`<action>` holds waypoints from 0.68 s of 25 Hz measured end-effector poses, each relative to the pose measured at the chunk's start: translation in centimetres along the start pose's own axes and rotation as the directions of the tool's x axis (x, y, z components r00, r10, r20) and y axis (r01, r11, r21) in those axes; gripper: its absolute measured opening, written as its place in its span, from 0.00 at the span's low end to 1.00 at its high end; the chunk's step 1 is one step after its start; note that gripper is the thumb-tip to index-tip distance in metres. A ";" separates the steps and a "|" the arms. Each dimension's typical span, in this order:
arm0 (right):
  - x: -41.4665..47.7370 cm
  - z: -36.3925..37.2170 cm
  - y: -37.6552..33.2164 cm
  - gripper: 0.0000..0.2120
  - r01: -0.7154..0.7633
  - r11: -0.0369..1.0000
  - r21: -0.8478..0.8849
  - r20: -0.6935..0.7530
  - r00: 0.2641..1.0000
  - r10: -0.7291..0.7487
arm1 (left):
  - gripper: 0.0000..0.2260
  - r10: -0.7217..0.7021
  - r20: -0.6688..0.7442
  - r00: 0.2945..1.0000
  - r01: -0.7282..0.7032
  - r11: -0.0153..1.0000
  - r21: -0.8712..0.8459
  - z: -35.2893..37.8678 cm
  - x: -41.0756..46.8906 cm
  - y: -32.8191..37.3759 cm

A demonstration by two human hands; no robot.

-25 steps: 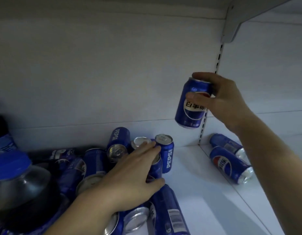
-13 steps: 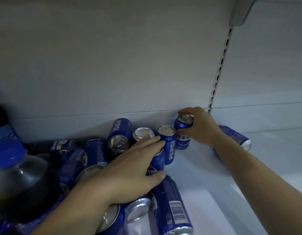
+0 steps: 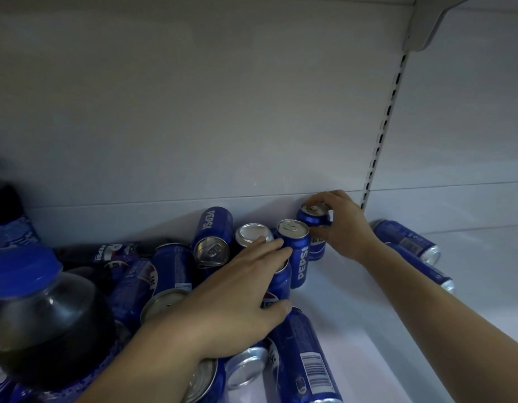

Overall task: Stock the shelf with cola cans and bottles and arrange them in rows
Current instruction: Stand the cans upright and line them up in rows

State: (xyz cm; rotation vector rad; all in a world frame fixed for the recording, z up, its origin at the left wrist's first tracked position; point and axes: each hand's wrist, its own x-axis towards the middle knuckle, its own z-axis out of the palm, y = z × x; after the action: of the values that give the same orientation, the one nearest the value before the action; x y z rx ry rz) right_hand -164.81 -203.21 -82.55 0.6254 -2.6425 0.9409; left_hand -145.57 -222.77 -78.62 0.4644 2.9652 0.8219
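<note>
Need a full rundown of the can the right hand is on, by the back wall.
The can is blue with a silver top and pull tab, seemingly aluminium. It stands upright on the white shelf close to the back wall, left of the slotted rail. The right hand grips its upper part from the right. The upright PEPSI can hides its lower left; contact there is unclear.
</note>
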 end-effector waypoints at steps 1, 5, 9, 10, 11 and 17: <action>-0.2 -0.2 -0.2 0.21 0.028 1.000 -0.005 -0.036 0.999 -0.028 | 0.34 0.002 -0.003 1.000 -0.002 1.000 -0.002 0.0 0.0 0.0; -1.0 -2.2 -2.9 0.14 0.187 0.982 0.007 -0.165 0.969 -0.183 | 0.33 0.001 0.002 1.000 -0.001 1.000 -0.014 -0.1 0.0 0.0; -2.3 -1.0 -4.8 0.29 0.243 0.963 -0.115 0.422 0.890 -0.174 | 0.31 -0.024 -0.086 0.996 0.015 0.995 -0.095 0.0 -0.2 0.0; -2.5 -0.7 -4.7 0.33 0.232 0.962 -0.142 0.468 0.872 -0.141 | 0.31 -0.029 -0.105 0.994 0.018 0.995 -0.098 0.0 -0.2 0.0; -2.6 -0.8 -4.7 0.34 0.228 0.959 -0.165 0.453 0.882 -0.131 | 0.30 -0.034 -0.119 0.992 0.022 0.995 -0.098 0.0 -0.3 -0.1; -3.3 -8.8 -6.0 0.31 0.205 0.961 0.185 0.162 0.958 -0.236 | 0.26 -0.146 -0.262 0.954 0.051 0.940 -0.339 -1.2 0.0 0.6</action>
State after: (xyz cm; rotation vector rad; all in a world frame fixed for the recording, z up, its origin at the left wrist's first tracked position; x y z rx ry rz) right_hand -158.13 -200.64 -73.96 1.0715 -2.5918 1.0900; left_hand -145.56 -222.88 -77.25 0.1899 2.9687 1.4492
